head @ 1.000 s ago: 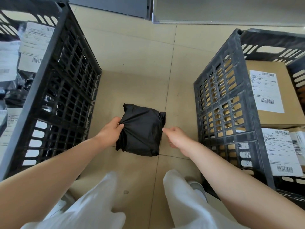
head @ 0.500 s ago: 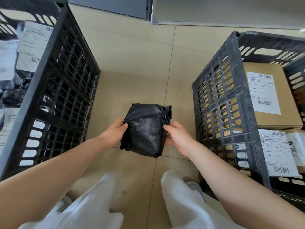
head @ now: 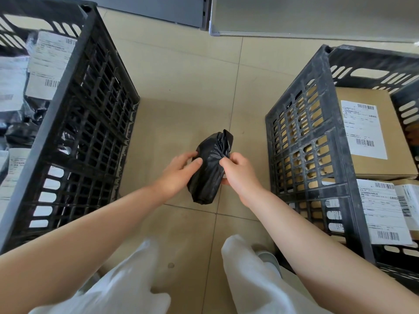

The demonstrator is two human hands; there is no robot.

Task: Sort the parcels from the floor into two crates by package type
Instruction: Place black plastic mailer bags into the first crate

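- Black poly-bag parcel [head: 209, 168]: held up betw. my two hands, above the tile floor [head: 181, 87], in the gap betw. the two crates. Crumpled plastic, stands roughly on end, top bunched and leaning a bit to the right. No label visible on the side facing me.
- My left hand [head: 179, 175]: grasping the parcel's left side; thumb across the front, fingers curled round the far edge.
- My right hand [head: 238, 172]: clenched on the parcel's right side, fingertips pinching a fold of the plastic near the upper part.
- Left crate [head: 74, 123]: black plastic lattice, tall wall toward me. Inside: black poly-bag parcels [head: 20, 132] w/ white shipping labels [head: 51, 64], barcodes showing. Count unclear, partly hidden by the wall.
- Right crate [head: 303, 141]: black plastic lattice, scuffed rim. Inside: cardboard box [head: 371, 132] w/ white label, barcode top and bottom of label; nearer me, more labelled boxes [head: 383, 211] just beside it, edges touching.
- Both crates stand on the floor, well apart, parcel approx. midway.
- My legs [head: 254, 279]: white trousers, bottom of view; light shoe [head: 268, 257] just beside the right crate's near corner.
- Far edge: grey panel [head: 158, 12] and a light board w/ metal frame [head: 306, 17] along the floor.
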